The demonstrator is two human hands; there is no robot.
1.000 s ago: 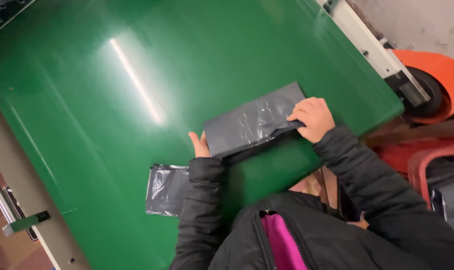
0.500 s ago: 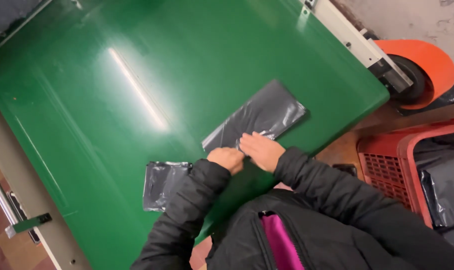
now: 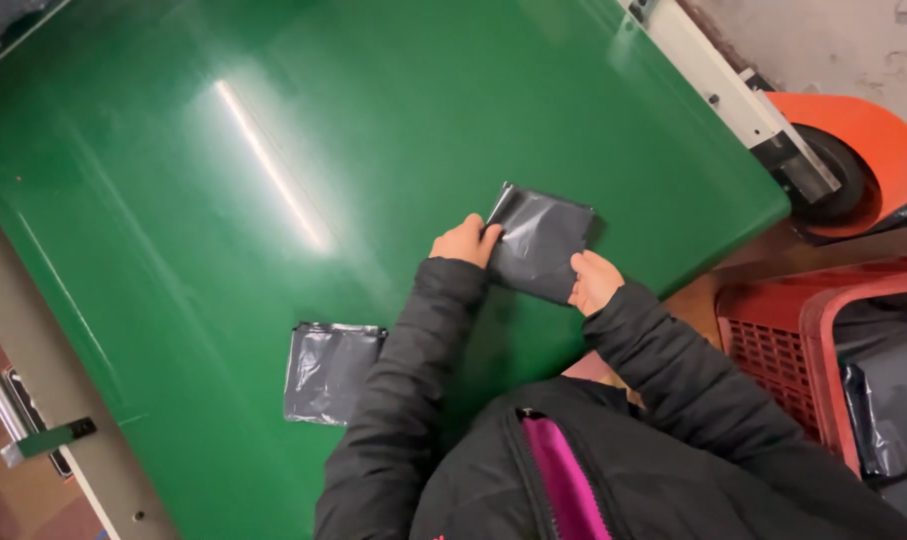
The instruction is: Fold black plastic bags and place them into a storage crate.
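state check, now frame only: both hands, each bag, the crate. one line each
left hand: gripping the left edge of the folded dark plastic bag
right hand: gripping its lower right edge
folded dark plastic bag: compact rectangle, flat on the green table
second folded bag: flat, untouched, beside left sleeve
red crate: holds dark bags

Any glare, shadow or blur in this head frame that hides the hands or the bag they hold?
Head view: a bright glare streak crosses the green table, well away from the hands. The folded dark bag shows soft sheen but reads clearly between the left hand and right hand. The second folded bag is sharp; a faint shadow lies under the sleeves.
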